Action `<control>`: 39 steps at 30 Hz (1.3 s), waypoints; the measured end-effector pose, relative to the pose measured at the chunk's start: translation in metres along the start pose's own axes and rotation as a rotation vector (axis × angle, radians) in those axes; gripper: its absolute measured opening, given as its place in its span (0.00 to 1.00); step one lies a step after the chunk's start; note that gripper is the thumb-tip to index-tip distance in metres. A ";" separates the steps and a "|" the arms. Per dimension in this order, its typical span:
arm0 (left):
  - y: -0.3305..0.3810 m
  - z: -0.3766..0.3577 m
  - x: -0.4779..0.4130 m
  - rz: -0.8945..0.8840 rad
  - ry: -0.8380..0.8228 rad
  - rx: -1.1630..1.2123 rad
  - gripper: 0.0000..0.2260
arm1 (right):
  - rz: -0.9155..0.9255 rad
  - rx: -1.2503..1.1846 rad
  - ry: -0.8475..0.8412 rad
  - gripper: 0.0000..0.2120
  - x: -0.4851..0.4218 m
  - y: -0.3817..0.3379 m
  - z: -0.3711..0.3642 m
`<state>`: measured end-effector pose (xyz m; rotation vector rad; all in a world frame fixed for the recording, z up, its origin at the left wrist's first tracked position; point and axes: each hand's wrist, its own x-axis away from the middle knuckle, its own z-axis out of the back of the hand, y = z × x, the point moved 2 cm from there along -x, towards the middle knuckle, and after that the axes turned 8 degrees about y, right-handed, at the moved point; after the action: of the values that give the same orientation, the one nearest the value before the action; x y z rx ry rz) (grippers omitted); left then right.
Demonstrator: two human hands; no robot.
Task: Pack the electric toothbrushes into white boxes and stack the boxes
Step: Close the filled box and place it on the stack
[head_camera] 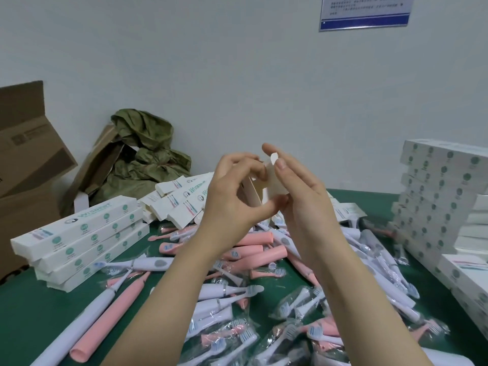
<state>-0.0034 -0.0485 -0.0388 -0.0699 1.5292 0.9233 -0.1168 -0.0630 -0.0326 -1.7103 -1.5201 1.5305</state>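
The white box (276,182) is in the air above the pile of toothbrushes (254,239) on the green table (31,313). Its long axis is nearly upright and its open flap end points up. The left hand (229,196) grips one side with curled fingers. The right hand (301,204) holds the other side, with its thumb on the flap.

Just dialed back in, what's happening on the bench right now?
Both hands hold one white box up over the green table: the left hand grips its body, the right hand pinches the end flap. Loose toothbrushes lie heaped below. Boxes sit in a left stack and a taller right stack.
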 end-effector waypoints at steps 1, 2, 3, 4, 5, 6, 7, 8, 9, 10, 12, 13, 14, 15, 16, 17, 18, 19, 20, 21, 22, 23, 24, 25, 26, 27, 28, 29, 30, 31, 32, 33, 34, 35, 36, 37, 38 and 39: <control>0.001 -0.004 0.000 0.006 0.017 0.005 0.12 | -0.003 -0.012 0.012 0.11 -0.001 0.001 -0.001; 0.001 -0.007 0.000 0.012 0.029 0.005 0.13 | 0.001 -0.004 0.028 0.11 -0.002 0.003 -0.002; 0.001 -0.010 0.001 0.024 0.030 0.003 0.13 | 0.009 0.019 0.045 0.11 -0.002 0.006 -0.002; 0.001 -0.011 0.002 0.044 0.020 0.005 0.14 | 0.019 0.051 0.062 0.11 -0.003 0.009 -0.001; -0.001 -0.012 0.003 0.073 0.002 0.016 0.16 | 0.030 0.087 0.082 0.11 -0.004 0.013 0.000; -0.003 -0.012 0.004 0.106 -0.023 0.038 0.19 | 0.039 0.120 0.105 0.12 -0.004 0.017 0.001; -0.006 -0.012 0.006 0.127 -0.051 0.055 0.24 | 0.045 0.141 0.124 0.12 -0.005 0.019 0.003; -0.009 -0.011 0.008 0.128 -0.068 0.052 0.27 | 0.052 0.151 0.139 0.12 -0.005 0.021 0.004; -0.012 -0.010 0.009 0.122 -0.072 0.027 0.29 | 0.065 0.162 0.150 0.13 -0.008 0.023 0.005; -0.015 -0.009 0.010 0.134 -0.065 0.007 0.30 | 0.080 0.177 0.157 0.13 -0.009 0.024 0.007; -0.018 -0.009 0.010 0.168 -0.039 0.016 0.27 | 0.109 0.219 0.149 0.13 -0.011 0.024 0.008; -0.019 -0.010 0.010 0.165 -0.023 0.021 0.24 | 0.125 0.251 0.134 0.14 -0.011 0.025 0.009; -0.019 -0.010 0.012 0.152 -0.001 0.011 0.23 | 0.145 0.294 0.112 0.14 -0.010 0.025 0.009; -0.020 -0.009 0.014 0.138 0.027 -0.005 0.23 | 0.171 0.342 0.088 0.15 -0.009 0.026 0.009; -0.020 -0.008 0.015 0.125 0.060 -0.014 0.23 | 0.208 0.390 0.068 0.15 -0.007 0.027 0.008; -0.020 -0.007 0.017 0.114 0.096 -0.017 0.22 | 0.259 0.443 0.055 0.15 -0.006 0.028 0.007; -0.019 -0.006 0.018 0.103 0.131 -0.017 0.21 | 0.328 0.513 0.051 0.16 -0.005 0.028 0.006; -0.018 -0.005 0.020 0.094 0.161 -0.015 0.21 | 0.407 0.600 0.054 0.18 -0.004 0.028 0.006; -0.017 -0.004 0.021 0.084 0.181 -0.010 0.20 | 0.486 0.685 0.054 0.19 -0.004 0.029 0.005; -0.016 -0.004 0.022 0.073 0.194 -0.004 0.20 | 0.548 0.752 0.046 0.20 -0.003 0.029 0.005; -0.016 -0.005 0.023 0.063 0.202 0.001 0.20 | 0.591 0.795 0.031 0.20 -0.002 0.029 0.005; -0.016 -0.005 0.024 0.055 0.206 0.004 0.20 | 0.617 0.817 0.018 0.20 -0.002 0.030 0.005; -0.016 -0.005 0.025 0.052 0.209 0.006 0.20 | 0.631 0.827 0.009 0.20 -0.002 0.030 0.006; -0.016 -0.005 0.026 0.051 0.216 0.012 0.20 | 0.642 0.842 0.000 0.20 -0.001 0.029 0.006; -0.016 -0.005 0.025 0.053 0.230 0.023 0.19 | 0.651 0.869 -0.016 0.21 -0.002 0.028 0.005; -0.018 -0.005 0.025 0.070 0.242 0.040 0.19 | 0.642 0.914 -0.045 0.24 -0.002 0.029 0.004; -0.018 -0.004 0.025 0.100 0.251 0.068 0.19 | 0.620 0.968 -0.080 0.27 -0.001 0.030 0.002; -0.018 -0.004 0.025 0.125 0.260 0.097 0.20 | 0.600 1.007 -0.115 0.29 0.000 0.030 0.000; -0.018 -0.002 0.025 0.138 0.258 0.124 0.21 | 0.579 0.992 -0.148 0.29 0.002 0.032 -0.001; -0.017 -0.001 0.026 0.139 0.248 0.152 0.21 | 0.550 0.896 -0.166 0.27 0.003 0.032 -0.003; -0.015 0.002 0.026 0.130 0.242 0.192 0.21 | 0.502 0.740 -0.147 0.24 0.004 0.031 -0.003; -0.014 0.006 0.024 0.110 0.240 0.249 0.22 | 0.432 0.576 -0.078 0.21 0.003 0.030 -0.001; -0.014 0.011 0.021 0.097 0.238 0.324 0.22 | 0.344 0.455 0.035 0.17 0.000 0.029 0.003; -0.014 0.017 0.018 0.102 0.228 0.423 0.23 | 0.238 0.408 0.164 0.14 -0.005 0.029 0.011; -0.015 0.022 0.014 0.129 0.211 0.542 0.24 | 0.102 0.426 0.265 0.12 -0.010 0.030 0.020; -0.016 0.028 0.011 0.168 0.185 0.664 0.24 | -0.070 0.457 0.301 0.13 -0.014 0.033 0.029; -0.018 0.032 0.009 0.211 0.157 0.770 0.26 | -0.261 0.435 0.277 0.16 -0.016 0.037 0.036; -0.020 0.036 0.009 0.249 0.129 0.847 0.29 | -0.431 0.342 0.233 0.20 -0.018 0.041 0.040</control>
<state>0.0350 -0.0378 -0.0525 0.6914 1.9682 0.3977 -0.1301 -0.1068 -0.0711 -1.2224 -1.3094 1.2314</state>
